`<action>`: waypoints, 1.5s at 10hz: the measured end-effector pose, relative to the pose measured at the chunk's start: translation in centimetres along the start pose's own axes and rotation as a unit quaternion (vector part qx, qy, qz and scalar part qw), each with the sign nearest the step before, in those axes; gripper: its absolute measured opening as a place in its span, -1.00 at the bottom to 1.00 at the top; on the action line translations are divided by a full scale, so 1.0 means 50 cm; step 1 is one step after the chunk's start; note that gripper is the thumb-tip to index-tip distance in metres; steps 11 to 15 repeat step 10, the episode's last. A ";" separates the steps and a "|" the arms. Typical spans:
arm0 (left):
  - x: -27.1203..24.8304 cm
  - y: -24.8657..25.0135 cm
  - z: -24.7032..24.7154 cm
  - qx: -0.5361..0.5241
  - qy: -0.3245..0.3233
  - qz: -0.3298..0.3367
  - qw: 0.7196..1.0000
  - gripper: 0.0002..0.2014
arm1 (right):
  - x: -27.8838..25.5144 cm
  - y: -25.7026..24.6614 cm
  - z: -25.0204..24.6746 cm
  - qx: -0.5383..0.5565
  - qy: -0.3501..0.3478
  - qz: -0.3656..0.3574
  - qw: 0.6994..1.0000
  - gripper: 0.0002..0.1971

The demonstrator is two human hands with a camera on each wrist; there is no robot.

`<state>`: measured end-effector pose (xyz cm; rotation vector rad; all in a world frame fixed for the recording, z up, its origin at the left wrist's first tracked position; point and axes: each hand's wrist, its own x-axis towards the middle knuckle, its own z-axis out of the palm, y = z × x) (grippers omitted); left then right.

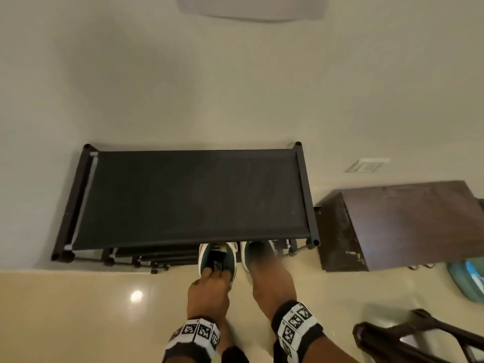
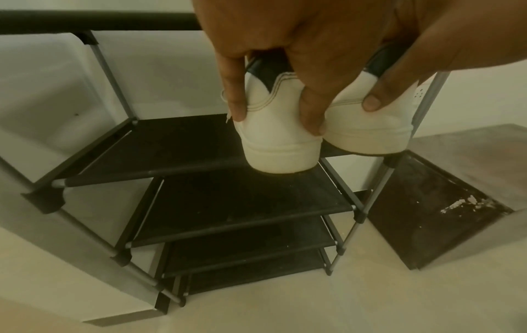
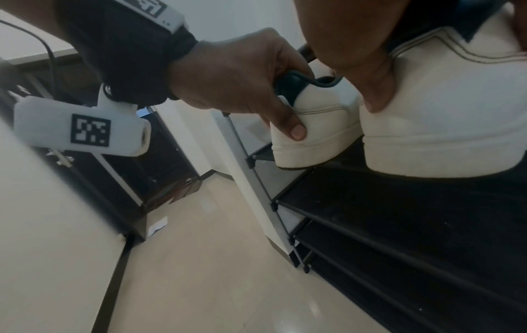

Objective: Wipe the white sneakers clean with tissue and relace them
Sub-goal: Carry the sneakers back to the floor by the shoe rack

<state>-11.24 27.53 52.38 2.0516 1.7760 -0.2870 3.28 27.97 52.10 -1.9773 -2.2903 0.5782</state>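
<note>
Two white sneakers with dark collars stand side by side on a shelf of the black shoe rack (image 1: 196, 195), their heels at its front edge. My left hand (image 1: 213, 273) grips the left sneaker (image 1: 217, 258) at the heel, thumb (image 3: 296, 133) pressed on the white heel (image 2: 279, 144) and the other fingers over the collar. My right hand (image 1: 258, 260) holds the right sneaker (image 3: 445, 126) the same way, its thumb (image 3: 376, 101) on the heel and its other fingers hidden at the collar. The toes and laces are hidden under the top shelf. No tissue is in view.
The rack has several fabric shelves (image 2: 242, 207) below the sneakers and stands against a pale wall. A dark wooden box (image 1: 406, 224) stands right of it, with a teal object (image 1: 468, 281) beyond. Dark furniture (image 1: 419, 339) sits at the lower right on the glossy tiled floor (image 1: 104, 310).
</note>
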 end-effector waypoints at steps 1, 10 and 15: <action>0.045 -0.013 -0.004 0.005 -0.025 0.005 1.000 -0.74 | 0.040 -0.001 0.023 0.000 0.038 0.025 0.999 -0.67; 0.131 0.057 0.040 0.010 0.075 -0.006 0.997 -0.35 | 0.102 0.027 0.056 0.051 0.066 0.107 0.991 -0.43; 0.131 0.057 0.040 0.010 0.075 -0.006 0.997 -0.35 | 0.102 0.027 0.056 0.051 0.066 0.107 0.991 -0.43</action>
